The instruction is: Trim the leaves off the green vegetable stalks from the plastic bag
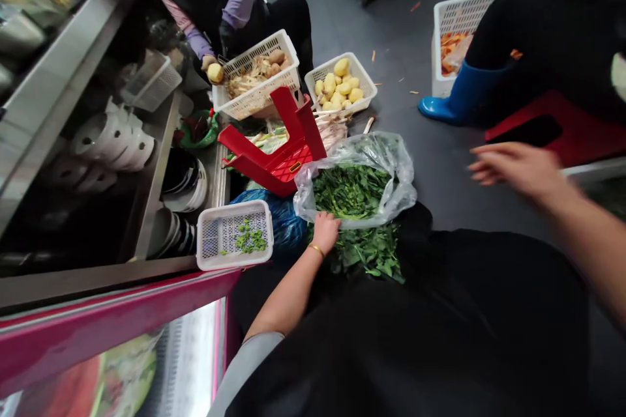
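Gripping the clear bag (402, 186) (filled with leafy greens (348, 192), beside a red stool (291, 161)) by its near rim in the curled left hand (326, 232); holding the right hand (519, 168) aside, loosely open, empty.

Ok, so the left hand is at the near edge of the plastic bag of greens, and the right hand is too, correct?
Not quite: the head view shows the right hand out to the side, apart from the plastic bag. The left hand is at its near edge.
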The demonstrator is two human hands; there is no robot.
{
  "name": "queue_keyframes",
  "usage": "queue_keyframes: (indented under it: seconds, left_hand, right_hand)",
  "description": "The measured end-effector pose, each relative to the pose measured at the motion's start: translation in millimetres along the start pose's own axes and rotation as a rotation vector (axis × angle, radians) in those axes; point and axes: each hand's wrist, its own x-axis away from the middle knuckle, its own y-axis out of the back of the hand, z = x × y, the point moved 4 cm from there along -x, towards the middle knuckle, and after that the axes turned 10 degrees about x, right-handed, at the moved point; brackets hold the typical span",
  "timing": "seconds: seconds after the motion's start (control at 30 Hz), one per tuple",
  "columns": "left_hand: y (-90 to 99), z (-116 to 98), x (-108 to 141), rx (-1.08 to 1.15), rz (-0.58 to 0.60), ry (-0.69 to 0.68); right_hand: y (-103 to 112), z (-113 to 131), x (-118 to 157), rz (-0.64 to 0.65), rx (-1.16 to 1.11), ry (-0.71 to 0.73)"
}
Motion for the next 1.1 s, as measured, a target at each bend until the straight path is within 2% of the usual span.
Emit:
queue_keyframes:
  seconds: [0.07,0.13,0.2,0.27,0.4,0.5,0.6,0.7,0.8,0.87,0.97,1.1]
  left_hand:
    - [-0.4,-13,0,0.015,-0.012,-0.112]
    - [0.7,-25,1,0.03,-0.054,-0.258]
    - [2.9,-31,2,0.057,-0.082,-0.349]
    - [7.4,-29,3,0.098,-0.118,-0.36]
    - [14.1,-21,3,0.18,-0.149,-0.306]
    - [13.9,-21,0,0.238,-0.128,-0.309]
    - [13.3,-23,-3,0.28,-0.117,-0.297]
    - [12.9,-23,-5,0.309,-0.091,-0.262]
    - [12.1,-24,-6,0.317,-0.037,-0.25]
    - [11.9,-24,-6,0.311,-0.02,-0.243]
    - [10.5,-27,-7,0.289,-0.033,-0.236]
    - [2.3,-34,-7,0.244,-0.026,-0.251]
  right_hand:
    - [-84,56,-26,0.318,0.298,0.222]
    - [-157,94,-44,0.421,0.442,0.311]
    - [-210,107,-61,0.417,0.568,0.313]
    - [-241,99,-79,0.352,0.663,0.267]
    - [-271,63,-105,0.212,0.891,0.112]
    - [-296,52,-99,0.191,1.026,0.185]
    - [-310,46,-92,0.205,1.031,0.257]
    - [-305,36,-106,0.276,0.954,0.219]
    - [-293,32,-127,0.328,0.867,0.224]
    - [-284,33,-131,0.339,0.835,0.258]
    - [-265,41,-120,0.322,0.805,0.312]
    - [-235,66,-102,0.222,0.773,0.473]
